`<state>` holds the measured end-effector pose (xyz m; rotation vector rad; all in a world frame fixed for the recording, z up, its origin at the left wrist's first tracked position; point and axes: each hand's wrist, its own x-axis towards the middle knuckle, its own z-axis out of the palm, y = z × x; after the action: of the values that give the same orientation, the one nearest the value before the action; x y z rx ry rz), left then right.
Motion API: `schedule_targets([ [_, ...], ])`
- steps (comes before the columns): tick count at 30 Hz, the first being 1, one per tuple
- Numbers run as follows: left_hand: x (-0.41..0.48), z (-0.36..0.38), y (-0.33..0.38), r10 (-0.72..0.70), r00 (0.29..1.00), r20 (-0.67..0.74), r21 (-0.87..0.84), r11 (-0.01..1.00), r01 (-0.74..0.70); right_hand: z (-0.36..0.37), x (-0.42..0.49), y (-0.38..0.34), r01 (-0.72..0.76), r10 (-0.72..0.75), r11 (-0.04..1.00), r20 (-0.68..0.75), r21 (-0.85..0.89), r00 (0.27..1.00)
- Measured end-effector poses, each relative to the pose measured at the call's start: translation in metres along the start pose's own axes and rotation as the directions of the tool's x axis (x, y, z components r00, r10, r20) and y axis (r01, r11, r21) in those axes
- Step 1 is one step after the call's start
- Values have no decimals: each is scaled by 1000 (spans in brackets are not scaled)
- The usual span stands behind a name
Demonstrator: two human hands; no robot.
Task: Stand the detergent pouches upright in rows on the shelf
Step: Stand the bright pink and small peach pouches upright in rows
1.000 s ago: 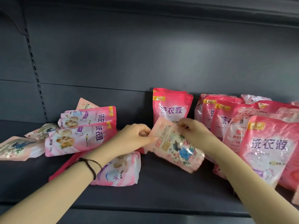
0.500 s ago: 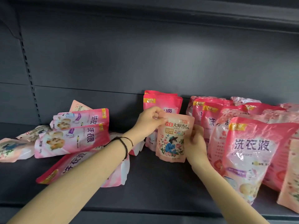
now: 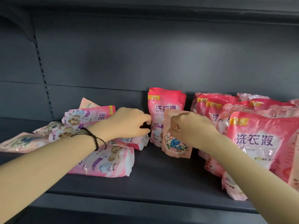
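**Little flowery pouch stands on the shelf**

The small flowery pouch (image 3: pixel 177 147) stands up straight near the middle of the dark shelf (image 3: pixel 161 183). It is just in front of a tall pink pouch (image 3: pixel 167 109), which also stands up, close to the back wall (image 3: pixel 145 62).

The right hand (image 3: pixel 189 126) is in front of the small pouch's top half and hides it. Its fingers are curled in, but I cannot tell if they hold the pouch or only rest on it.

The left hand (image 3: pixel 129 123) is just left of the tall pink pouch. Its finger and thumb are bent like a claw, with the tips at the pouch's left edge. I cannot tell if they pinch it. The left wrist wears black cords (image 3: pixel 93 138).

On the right, more standing pouches (image 3: pixel 215 107) are lined up in rows, and a big front pouch (image 3: pixel 257 143) is nearest.

On the left, a pile of pouches (image 3: pixel 90 117) lies sideways. One lying pouch (image 3: pixel 111 162) is flat under the left arm. A pale flowery pouch (image 3: pixel 19 143) lies flat far to the left.
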<state>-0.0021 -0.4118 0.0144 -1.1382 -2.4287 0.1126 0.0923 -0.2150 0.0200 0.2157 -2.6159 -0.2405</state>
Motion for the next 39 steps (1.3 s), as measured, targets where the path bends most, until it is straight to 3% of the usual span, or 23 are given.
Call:
schedule_targets([
  [5, -48, -3, -26, 3, 989, 151, 132, 991, -23, 6, 4, -15, 199, -160, 968, 234, -154, 959],
  [7, -63, -5, -37, -40, 983, 177, 169, 985, 10, 10, 7, -23, 273, -228, 950, 261, -151, 938],
  [11, -84, -6, -55, -120, 966, 229, 209, 975, 71, 15, 22, -41, 283, -277, 959, 248, 13, 928],
  [20, -86, 12, -121, -155, 952, 264, 225, 970, 95, 32, 93, -98, 329, -288, 943, 370, -51, 883],
  [26, -78, 48, -167, -80, 955, 285, 148, 988, 39, 59, 137, -124, 196, -186, 980, 472, 29, 862],
  [32, -53, 75, -175, -22, 979, 205, -119, 992, 47, 95, 168, -117, -61, -92, 973, 620, 221, 779],
  [35, -28, 84, -172, 0, 990, 142, -249, 968, 36, 115, 184, -115, -183, -25, 956, 684, 230, 729],
  [39, -2, 102, -169, 19, 982, 187, -389, 919, 57, 141, 194, -112, -333, 67, 914, 720, 234, 690],
])
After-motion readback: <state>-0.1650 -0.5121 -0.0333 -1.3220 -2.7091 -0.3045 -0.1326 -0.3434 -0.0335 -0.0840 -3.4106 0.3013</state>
